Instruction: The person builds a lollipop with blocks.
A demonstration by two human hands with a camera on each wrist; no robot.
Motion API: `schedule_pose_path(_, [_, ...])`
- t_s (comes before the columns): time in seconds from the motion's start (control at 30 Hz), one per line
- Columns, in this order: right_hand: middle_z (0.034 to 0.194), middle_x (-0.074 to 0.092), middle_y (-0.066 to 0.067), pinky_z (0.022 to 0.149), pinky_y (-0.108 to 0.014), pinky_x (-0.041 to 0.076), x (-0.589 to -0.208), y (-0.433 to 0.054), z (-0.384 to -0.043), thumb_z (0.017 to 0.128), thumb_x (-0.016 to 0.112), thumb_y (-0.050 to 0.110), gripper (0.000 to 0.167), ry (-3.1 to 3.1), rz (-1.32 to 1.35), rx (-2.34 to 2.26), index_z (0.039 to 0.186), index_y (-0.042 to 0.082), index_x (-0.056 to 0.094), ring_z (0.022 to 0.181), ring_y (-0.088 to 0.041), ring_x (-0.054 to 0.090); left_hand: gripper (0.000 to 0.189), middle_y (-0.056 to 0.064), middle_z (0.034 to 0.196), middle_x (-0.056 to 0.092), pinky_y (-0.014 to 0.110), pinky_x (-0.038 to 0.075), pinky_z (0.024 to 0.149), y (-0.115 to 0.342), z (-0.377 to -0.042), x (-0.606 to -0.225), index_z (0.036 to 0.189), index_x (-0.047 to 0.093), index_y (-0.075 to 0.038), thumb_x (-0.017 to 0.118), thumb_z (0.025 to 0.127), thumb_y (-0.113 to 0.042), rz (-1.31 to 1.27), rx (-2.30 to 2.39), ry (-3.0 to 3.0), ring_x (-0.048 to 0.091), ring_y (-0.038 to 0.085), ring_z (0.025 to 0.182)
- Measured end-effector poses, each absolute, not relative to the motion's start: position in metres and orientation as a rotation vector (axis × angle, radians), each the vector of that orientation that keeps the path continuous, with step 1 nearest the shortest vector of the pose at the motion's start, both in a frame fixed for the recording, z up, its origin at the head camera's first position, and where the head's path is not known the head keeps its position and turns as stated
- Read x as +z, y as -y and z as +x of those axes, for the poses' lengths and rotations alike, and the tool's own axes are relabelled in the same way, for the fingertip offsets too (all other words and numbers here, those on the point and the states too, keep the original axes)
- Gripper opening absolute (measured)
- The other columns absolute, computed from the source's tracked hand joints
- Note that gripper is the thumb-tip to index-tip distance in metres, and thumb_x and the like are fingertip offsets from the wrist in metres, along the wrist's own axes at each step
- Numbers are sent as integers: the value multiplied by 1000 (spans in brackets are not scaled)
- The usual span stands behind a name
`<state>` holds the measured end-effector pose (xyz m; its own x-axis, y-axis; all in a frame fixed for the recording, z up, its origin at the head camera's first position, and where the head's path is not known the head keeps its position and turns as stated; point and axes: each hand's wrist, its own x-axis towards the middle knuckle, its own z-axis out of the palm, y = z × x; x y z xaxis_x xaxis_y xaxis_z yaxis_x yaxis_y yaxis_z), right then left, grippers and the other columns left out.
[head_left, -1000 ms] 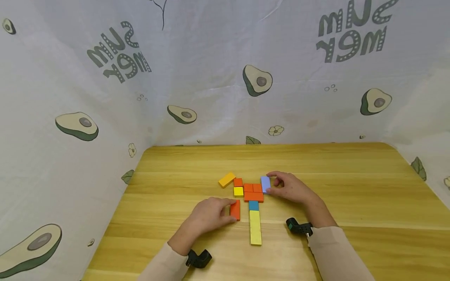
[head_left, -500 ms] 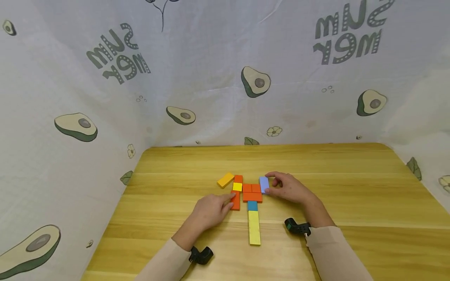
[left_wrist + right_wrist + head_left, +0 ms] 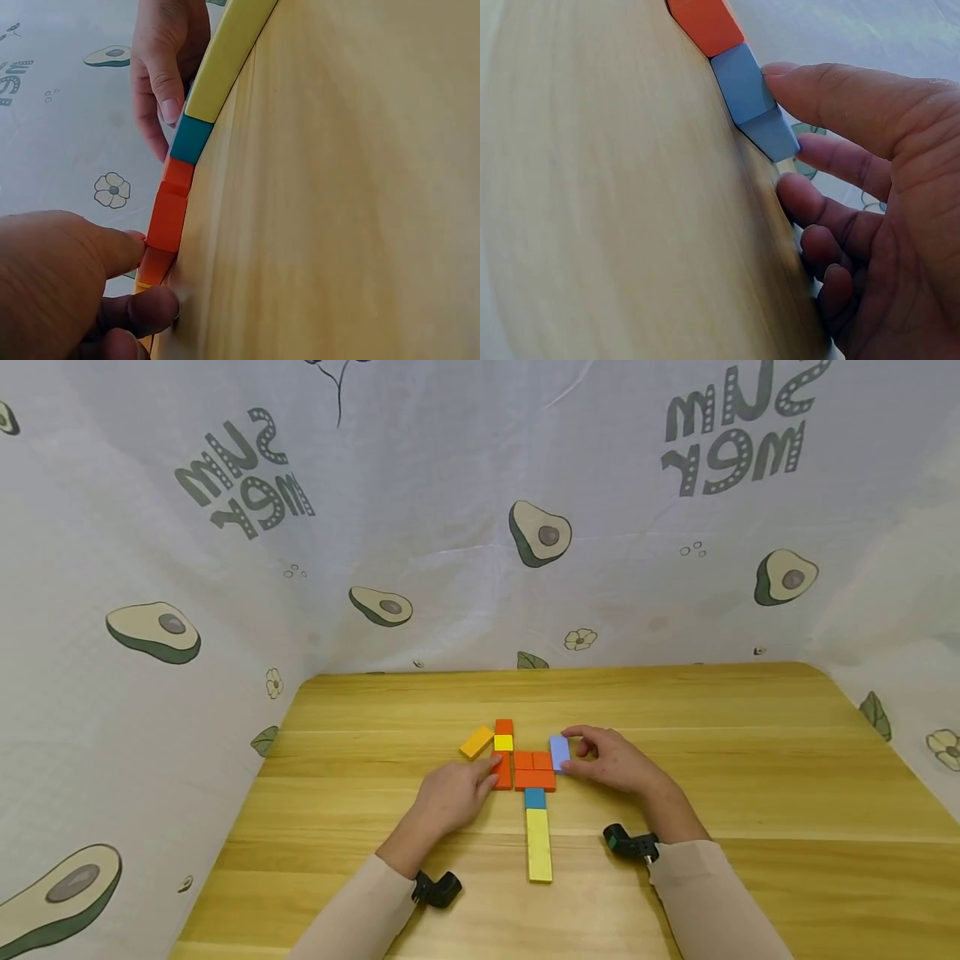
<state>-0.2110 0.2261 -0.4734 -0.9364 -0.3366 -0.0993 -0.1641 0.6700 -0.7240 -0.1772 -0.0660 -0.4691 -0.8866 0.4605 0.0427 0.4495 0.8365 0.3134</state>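
In the head view, my left hand (image 3: 453,793) has its index finger on a flat orange-red rectangular block (image 3: 504,779), with the thumb at its left side. Beyond that block's far end lie a small yellow square block (image 3: 503,742) and a small orange-red square block (image 3: 504,727), in one column. To the right, my right hand (image 3: 611,760) pinches a periwinkle-blue block (image 3: 559,753) by its two ends. Between the hands sits a group of orange-red blocks (image 3: 535,780). A teal square block (image 3: 535,798) and a long pale-yellow block (image 3: 538,845) continue it toward me.
A loose amber block (image 3: 476,742) lies aslant, left of the column. Everything rests on a wooden table (image 3: 712,760). A white cloth (image 3: 450,485) with avocado prints hangs behind it and at the sides.
My left hand slides the orange-red block away from me, pushing the yellow and orange-red squares farther back. Its index finger shifts from the far end onto the top. My right hand stays at the blue block.
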Motion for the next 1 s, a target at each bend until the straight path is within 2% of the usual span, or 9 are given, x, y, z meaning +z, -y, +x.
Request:
schedule_pose_path(0.3, [102,58,-7,79,-34,43,-474,-226,-212,91,77,33,55,-2677,-387,-1084,137,8,58,91,-21,50,41,-7,51,29,25,26,43,59,-187,-469,146,59,-24,52,107,-35,686,478,-2995,27,10,45])
schedule_pose_path(1.0, [102,57,-9,79,-35,42,-473,-227,-211,90,78,33,55,-2664,-386,-1111,136,8,59,92,-22,49,41,-5,49,34,25,27,43,49,-199,-469,147,58,-27,51,108,-36,599,470,-2985,29,11,43])
